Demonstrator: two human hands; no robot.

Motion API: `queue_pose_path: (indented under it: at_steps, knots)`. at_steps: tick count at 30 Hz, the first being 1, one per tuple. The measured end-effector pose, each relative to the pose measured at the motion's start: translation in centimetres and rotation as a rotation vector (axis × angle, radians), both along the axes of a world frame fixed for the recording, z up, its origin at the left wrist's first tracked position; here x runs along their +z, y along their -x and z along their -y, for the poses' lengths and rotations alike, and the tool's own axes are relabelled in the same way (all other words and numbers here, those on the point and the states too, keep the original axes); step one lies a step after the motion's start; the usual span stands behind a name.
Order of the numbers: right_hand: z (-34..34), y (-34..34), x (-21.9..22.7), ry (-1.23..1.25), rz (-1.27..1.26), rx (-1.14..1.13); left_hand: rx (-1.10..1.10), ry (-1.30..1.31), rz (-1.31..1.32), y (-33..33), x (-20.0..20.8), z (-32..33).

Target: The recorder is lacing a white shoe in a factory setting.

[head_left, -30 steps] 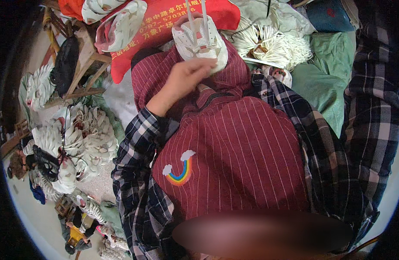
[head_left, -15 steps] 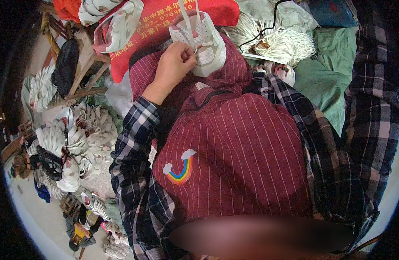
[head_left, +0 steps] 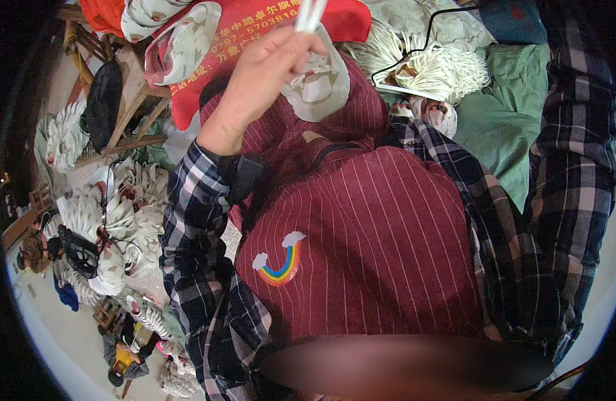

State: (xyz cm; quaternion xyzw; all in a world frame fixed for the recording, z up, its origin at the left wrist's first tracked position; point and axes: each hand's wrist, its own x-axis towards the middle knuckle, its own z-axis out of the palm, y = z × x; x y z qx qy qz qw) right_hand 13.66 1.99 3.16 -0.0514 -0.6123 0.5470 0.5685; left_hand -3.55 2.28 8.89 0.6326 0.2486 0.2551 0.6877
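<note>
— Nearest? Dark red pinstriped apron with a rainbow patch (head_left: 361, 267), across the lap.
— Left hand (head_left: 264, 80)?
— Raised over a white fabric shoe upper (head_left: 319, 87) on the apron, grip pinched on white laces (head_left: 310, 13).
— Right hand?
— Out of sight. Farther off, bundled white cords (head_left: 435, 70).

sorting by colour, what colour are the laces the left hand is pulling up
White: the laces pinched by the left hand show best in the head view, above the pale shoe.
</note>
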Motion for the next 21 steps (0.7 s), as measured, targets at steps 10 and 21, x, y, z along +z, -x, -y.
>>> queue_pose_path:
  at_steps: [10,21]
  knots:
    - [4.3,-2.0,5.2,-0.593,1.086,0.141,0.337,0.232,0.137,-1.0,-1.7,-3.6]
    - [6.3,-2.5,1.1,-0.373,1.102,0.208,0.293,0.348,0.271,-3.8,4.0,-3.1]
